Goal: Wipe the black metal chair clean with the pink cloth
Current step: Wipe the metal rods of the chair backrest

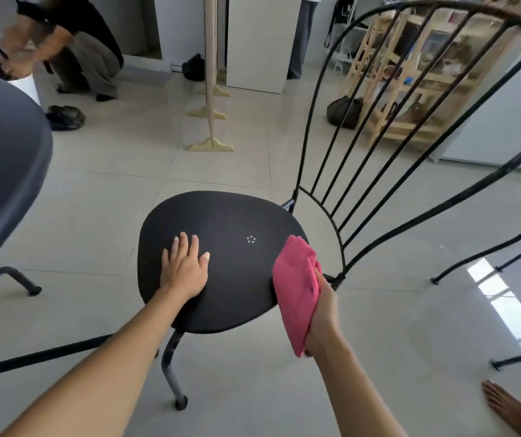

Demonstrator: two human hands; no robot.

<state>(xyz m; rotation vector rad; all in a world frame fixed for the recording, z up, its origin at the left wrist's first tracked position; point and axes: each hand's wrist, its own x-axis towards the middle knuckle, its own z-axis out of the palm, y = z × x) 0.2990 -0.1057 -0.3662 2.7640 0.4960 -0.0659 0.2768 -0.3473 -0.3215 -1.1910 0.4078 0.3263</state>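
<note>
Your right hand (323, 313): clamped around a bunched pink cloth (295, 294), fingers wrapped under the fabric, at the right rim of the seat where the backrest meets it.
Pink cloth: pressed against the seat's right edge, part of it hanging past the rim below your wrist.
Your left hand (185, 266): laid flat on the left half of the seat, fingers straight and slightly spread, palm down, gripping nothing.
Black metal chair (221, 266): rounded matte black seat directly under both your hands, a small ring of pale dots near its middle; thin black rods fan up from the seat's right rear to a curved top rail.
Chair leg (171, 370): a dark tube with a round foot, standing on the pale tiled floor (253, 389) below the seat's front.
Bare foot (505, 405): on the tiles, well right of the chair.
Grey rounded seat (4, 165): a second chair, left of the black one.
Wooden poles with flat bases (211, 121): standing on the tiles beyond the seat.
Light wooden shelf unit (410, 77): seen through the backrest rods.
Crouching person in dark clothes (73, 48): far left of the chair, blurred.
</note>
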